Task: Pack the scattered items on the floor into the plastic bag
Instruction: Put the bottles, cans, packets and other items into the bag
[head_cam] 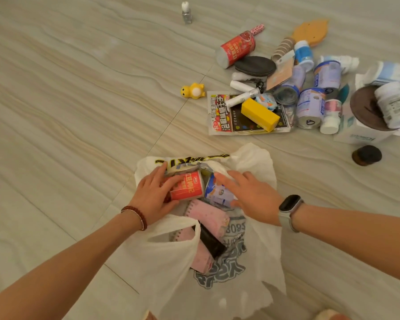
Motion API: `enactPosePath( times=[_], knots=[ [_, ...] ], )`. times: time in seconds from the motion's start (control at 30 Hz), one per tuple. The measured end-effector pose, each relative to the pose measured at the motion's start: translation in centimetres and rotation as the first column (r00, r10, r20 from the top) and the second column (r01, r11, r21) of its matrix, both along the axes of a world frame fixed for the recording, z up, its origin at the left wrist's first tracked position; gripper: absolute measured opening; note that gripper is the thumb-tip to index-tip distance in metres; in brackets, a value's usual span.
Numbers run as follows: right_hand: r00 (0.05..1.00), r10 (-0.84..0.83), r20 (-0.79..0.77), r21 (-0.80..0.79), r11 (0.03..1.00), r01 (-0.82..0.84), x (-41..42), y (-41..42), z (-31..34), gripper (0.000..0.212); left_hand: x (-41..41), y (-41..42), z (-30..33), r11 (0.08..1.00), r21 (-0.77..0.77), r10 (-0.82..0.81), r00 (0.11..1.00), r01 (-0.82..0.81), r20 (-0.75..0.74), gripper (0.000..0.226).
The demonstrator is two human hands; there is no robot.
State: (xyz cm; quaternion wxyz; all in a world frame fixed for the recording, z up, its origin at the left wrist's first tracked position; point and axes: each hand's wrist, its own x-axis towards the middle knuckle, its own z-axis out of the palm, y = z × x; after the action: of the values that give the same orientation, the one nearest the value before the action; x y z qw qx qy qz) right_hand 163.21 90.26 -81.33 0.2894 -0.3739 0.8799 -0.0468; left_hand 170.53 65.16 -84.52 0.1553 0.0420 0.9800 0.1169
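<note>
At the near middle of the floor the white plastic bag (259, 245) lies open, and the left hand (151, 195) curls its fingers round a red can (187, 187) inside its far end. Just right, the right hand (252, 195) rests with straight fingers on a blue-and-white can (217, 192) in the bag. Far right lies the pile still unpacked, with a yellow box (260, 114) and another red can (238, 50); a yellow toy (192, 90) sits to its left

- A pale floor (79, 100) of large tiles with wavy beige and grey streaks is seen across the whole view.
- Thin dark grout lines (169, 125) are seen running between the tiles.
- A bead bracelet (134, 215) and a grey-strapped smartwatch (290, 207) are worn at the wrists.
</note>
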Motion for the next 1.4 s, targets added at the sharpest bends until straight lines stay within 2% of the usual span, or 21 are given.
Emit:
enactPosePath(
  times=[0.1, 0.2, 0.3, 0.4, 0.5, 0.67, 0.8, 0.9, 1.0, 1.13, 1.23, 1.33, 1.4],
  knots=[
    [0.998, -0.044, -0.049, -0.061, 0.997, 0.041, -2.1, -2.0, -0.6, 0.085, -0.9, -1.0, 0.1, 0.992, 0.017, 0.126, 0.991, -0.127, 0.053, 0.065],
    [0.994, -0.098, -0.051, -0.125, 0.988, 0.091, -3.8, -4.8, -1.1, 0.085, -2.2, -2.9, 0.5, 0.975, 0.018, 0.223, 0.975, -0.223, 0.004, 0.064],
    [0.99, -0.129, -0.052, -0.162, 0.98, 0.119, -4.9, -7.8, -1.3, 0.08, -3.2, -5.3, 0.6, 0.946, -0.003, 0.324, 0.945, -0.324, -0.03, 0.073],
    [0.989, -0.126, -0.074, -0.187, 0.976, 0.11, -5.5, -10.9, -1.9, 0.076, -4.0, -7.6, 0.6, 0.924, -0.081, 0.371, 0.928, -0.373, -0.038, 0.078],
    [0.989, -0.114, -0.092, -0.179, 0.979, 0.096, -6.1, -13.2, -2.1, 0.077, -4.8, -9.0, 0.8, 0.922, -0.112, 0.371, 0.928, -0.371, -0.025, 0.073],
    [0.999, -0.039, -0.003, -0.062, 0.997, 0.039, -7.6, -13.4, 0.2, 0.07, -8.1, -10.0, 2.6, 0.941, -0.071, 0.338, 0.931, -0.331, 0.139, 0.067],
    [0.998, 0.014, -0.06, -0.045, 0.999, -0.017, -9.0, -11.9, 4.1, 0.055, -11.3, -8.8, 5.8, 0.936, 0.049, 0.347, 0.937, -0.349, 0.042, 0.045],
    [0.98, -0.144, -0.135, -0.104, 0.986, 0.13, -10.7, -10.5, 6.9, 0.046, -13.1, -6.3, 8.3, 0.915, 0.191, 0.365, 0.931, -0.356, -0.014, 0.037],
    [0.918, -0.351, -0.187, -0.1, 0.936, 0.338, -12.9, -7.9, 7.5, 0.041, -14.4, -3.0, 9.7, 0.925, 0.26, 0.3, 0.953, -0.278, -0.048, 0.034],
    [0.854, -0.445, -0.27, 0.12, 0.864, 0.489, -16.0, -3.9, 5.3, 0.049, -16.2, 1.0, 9.4, 0.957, 0.225, 0.197, 0.98, -0.183, -0.041, 0.035],
    [0.837, -0.458, -0.299, 0.205, 0.826, 0.525, -17.7, -1.9, 2.6, 0.06, -18.1, 3.5, 8.3, 0.976, 0.155, 0.157, 0.987, -0.152, -0.017, 0.036],
    [0.878, -0.391, -0.274, 0.204, 0.869, 0.451, -18.8, -0.5, -0.4, 0.058, -20.4, 5.8, 6.6, 0.984, 0.088, 0.155, 0.988, -0.155, 0.007, 0.038],
    [0.897, -0.36, -0.256, 0.117, 0.909, 0.399, -19.5, 0.7, -1.9, 0.051, -22.3, 7.2, 4.9, 0.984, 0.051, 0.17, 0.985, -0.171, 0.03, 0.04]
  ],
)
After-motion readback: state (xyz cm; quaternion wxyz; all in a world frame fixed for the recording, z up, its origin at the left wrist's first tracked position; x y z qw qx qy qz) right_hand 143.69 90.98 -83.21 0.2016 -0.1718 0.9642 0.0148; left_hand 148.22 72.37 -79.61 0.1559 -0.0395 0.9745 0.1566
